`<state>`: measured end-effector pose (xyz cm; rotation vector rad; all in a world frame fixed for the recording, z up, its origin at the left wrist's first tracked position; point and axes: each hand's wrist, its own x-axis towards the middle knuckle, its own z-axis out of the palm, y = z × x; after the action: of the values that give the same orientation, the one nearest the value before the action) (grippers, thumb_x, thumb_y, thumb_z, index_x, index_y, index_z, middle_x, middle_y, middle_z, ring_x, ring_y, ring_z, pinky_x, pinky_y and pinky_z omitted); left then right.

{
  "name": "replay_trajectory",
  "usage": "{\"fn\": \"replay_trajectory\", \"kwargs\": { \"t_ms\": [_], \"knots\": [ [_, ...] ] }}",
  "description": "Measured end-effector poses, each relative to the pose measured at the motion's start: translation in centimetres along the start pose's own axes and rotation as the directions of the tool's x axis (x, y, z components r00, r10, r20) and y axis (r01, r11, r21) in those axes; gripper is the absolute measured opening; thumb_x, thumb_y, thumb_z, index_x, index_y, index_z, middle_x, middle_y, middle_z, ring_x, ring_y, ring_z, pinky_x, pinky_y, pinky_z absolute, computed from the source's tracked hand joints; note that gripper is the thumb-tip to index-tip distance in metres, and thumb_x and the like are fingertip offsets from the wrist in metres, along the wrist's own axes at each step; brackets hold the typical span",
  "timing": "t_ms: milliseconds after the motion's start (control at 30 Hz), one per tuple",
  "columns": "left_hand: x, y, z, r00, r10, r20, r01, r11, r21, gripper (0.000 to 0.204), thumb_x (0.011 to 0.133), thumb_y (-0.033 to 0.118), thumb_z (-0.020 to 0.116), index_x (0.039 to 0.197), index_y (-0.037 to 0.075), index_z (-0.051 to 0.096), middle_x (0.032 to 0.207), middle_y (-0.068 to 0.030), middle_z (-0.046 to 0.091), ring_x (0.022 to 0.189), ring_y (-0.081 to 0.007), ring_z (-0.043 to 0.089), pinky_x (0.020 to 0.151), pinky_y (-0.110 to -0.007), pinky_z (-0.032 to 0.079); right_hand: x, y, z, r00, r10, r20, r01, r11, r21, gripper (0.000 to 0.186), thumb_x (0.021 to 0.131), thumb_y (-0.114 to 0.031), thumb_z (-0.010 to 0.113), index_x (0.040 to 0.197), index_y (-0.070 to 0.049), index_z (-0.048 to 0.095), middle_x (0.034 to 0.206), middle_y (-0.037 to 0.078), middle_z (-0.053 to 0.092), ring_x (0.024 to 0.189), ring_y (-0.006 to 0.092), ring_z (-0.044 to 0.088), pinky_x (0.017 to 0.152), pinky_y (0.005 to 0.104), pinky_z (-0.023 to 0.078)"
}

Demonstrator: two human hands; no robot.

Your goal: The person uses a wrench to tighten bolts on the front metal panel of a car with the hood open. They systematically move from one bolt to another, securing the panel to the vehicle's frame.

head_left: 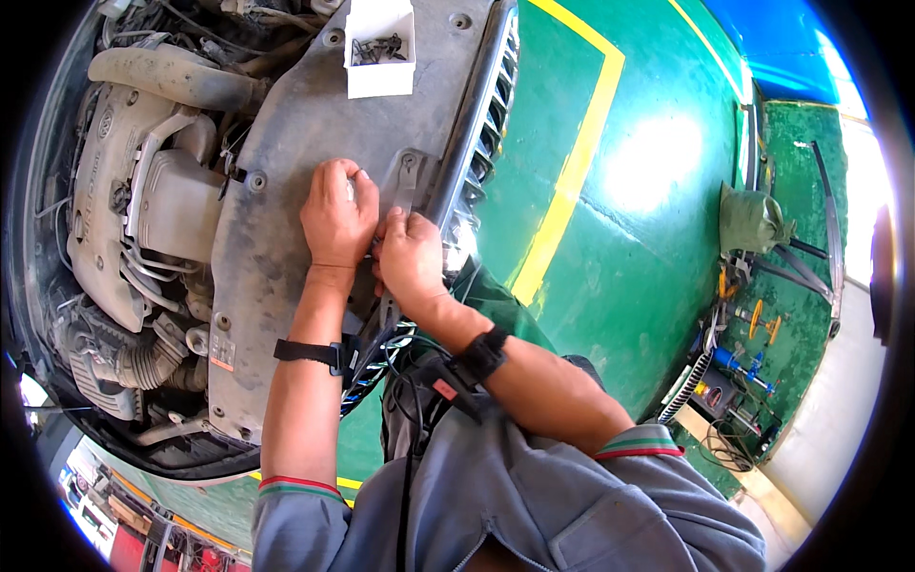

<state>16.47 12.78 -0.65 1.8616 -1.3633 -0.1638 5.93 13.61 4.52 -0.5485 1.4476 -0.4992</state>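
Note:
Both my hands are over the dusty grey plastic cover at the front of a car's engine bay. My left hand is closed in a fist-like grip low over the cover; a small pale bit shows at its fingers, too little to name. Right beside it, my right hand is closed at the cover's front edge, its thumb and fingers pressed together. What it grips is hidden. A flat grey metal piece shows just beyond its fingers. Farther up the cover stands a white box holding several small dark clips.
The engine cover and air hoses lie to the left. The car's grille borders the cover on the right. Beyond is a green floor with a yellow line. Tools, a blue device and a green bag sit at the far right.

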Motion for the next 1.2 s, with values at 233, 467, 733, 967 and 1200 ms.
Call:
{"fn": "replay_trajectory", "kwargs": {
  "t_ms": [233,467,733,967,1200],
  "knots": [
    [0.1,-0.3,0.0,1.000,0.022,0.004,-0.022,0.999,0.035,0.012,0.085,0.011,0.064,0.093,0.008,0.057,0.092,-0.0092,0.064,0.082,-0.0340,0.065,0.067,-0.043,0.054,0.2,0.3,0.2,1.000,-0.007,-0.001,0.007,1.000,0.011,0.033,0.105,-0.030,0.044,0.086,-0.004,0.051,0.065,0.005,0.050,0.044,0.0171,0.048,0.035,0.0343,0.041],
    [0.0,-0.1,0.0,1.000,-0.006,-0.006,0.007,0.999,0.038,0.012,0.084,0.012,0.065,0.093,0.008,0.058,0.092,-0.0095,0.064,0.081,-0.0343,0.065,0.068,-0.044,0.054,0.4,-0.2,-0.2,0.999,-0.031,0.012,0.030,0.998,0.056,0.038,0.106,-0.030,0.045,0.083,-0.001,0.054,0.062,0.007,0.053,0.043,0.0198,0.052,0.035,0.0357,0.043],
    [0.3,-0.3,0.1,1.000,0.023,-0.004,-0.023,0.999,0.033,0.011,0.085,0.011,0.064,0.093,0.008,0.058,0.091,-0.0099,0.064,0.080,-0.0351,0.064,0.068,-0.045,0.054,0.6,0.8,0.8,0.972,-0.212,-0.099,0.194,0.968,-0.160,0.045,0.107,-0.032,0.044,0.083,0.004,0.058,0.060,0.017,0.060,0.040,0.0282,0.059,0.037,0.0388,0.047],
    [0.2,0.0,0.3,0.999,0.032,-0.029,-0.032,0.999,0.024,0.010,0.087,0.013,0.063,0.092,0.007,0.057,0.090,-0.0106,0.063,0.081,-0.0356,0.064,0.069,-0.045,0.053,-4.4,-1.0,-1.6,0.980,0.164,0.113,-0.176,0.979,0.107,0.032,0.107,-0.032,0.042,0.103,-0.002,0.053,0.081,0.007,0.057,0.063,0.0193,0.058,0.053,0.0373,0.053],
    [0.0,-0.3,-0.2,1.000,-0.015,-0.024,0.016,1.000,0.011,0.009,0.089,0.011,0.064,0.093,0.006,0.058,0.088,-0.0122,0.065,0.080,-0.0344,0.065,0.072,-0.043,0.053,-2.2,2.8,1.4,0.999,0.023,-0.037,-0.021,0.999,0.046,0.033,0.108,-0.030,0.043,0.089,-0.003,0.051,0.066,0.008,0.053,0.045,0.0203,0.050,0.039,0.0373,0.042]
  ]
}}
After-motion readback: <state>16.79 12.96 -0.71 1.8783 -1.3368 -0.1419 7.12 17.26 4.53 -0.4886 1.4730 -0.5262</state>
